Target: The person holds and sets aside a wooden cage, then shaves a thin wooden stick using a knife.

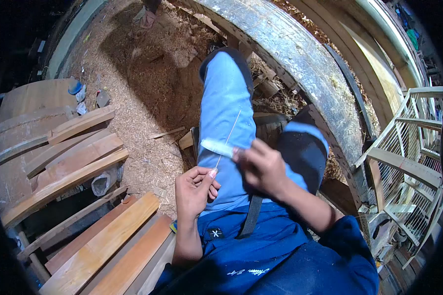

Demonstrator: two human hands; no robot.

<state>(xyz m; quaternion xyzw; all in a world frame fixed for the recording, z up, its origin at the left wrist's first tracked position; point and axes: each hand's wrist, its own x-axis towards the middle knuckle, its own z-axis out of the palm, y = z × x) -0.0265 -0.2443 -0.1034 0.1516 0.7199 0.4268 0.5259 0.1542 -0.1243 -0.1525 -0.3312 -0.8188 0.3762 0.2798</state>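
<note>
A thin wooden stick (234, 126) slants up and away over my blue trouser leg (226, 91). My left hand (194, 189) pinches its near end between thumb and fingertips. Closed around the handle of a knife (216, 147), my right hand (266, 167) is smeared by motion. The pale, bright blade points left and crosses the stick just beyond my left fingers; blur hides whether the two touch. Most of the knife's handle is covered by my fingers.
Several wooden planks (108, 241) lie at the left, beside a clear plastic bag (104, 183). Wood shavings (147, 88) cover the ground. A long worn board (300, 54) curves past my knees. On the right stands a cage-like frame of thin bars (403, 164).
</note>
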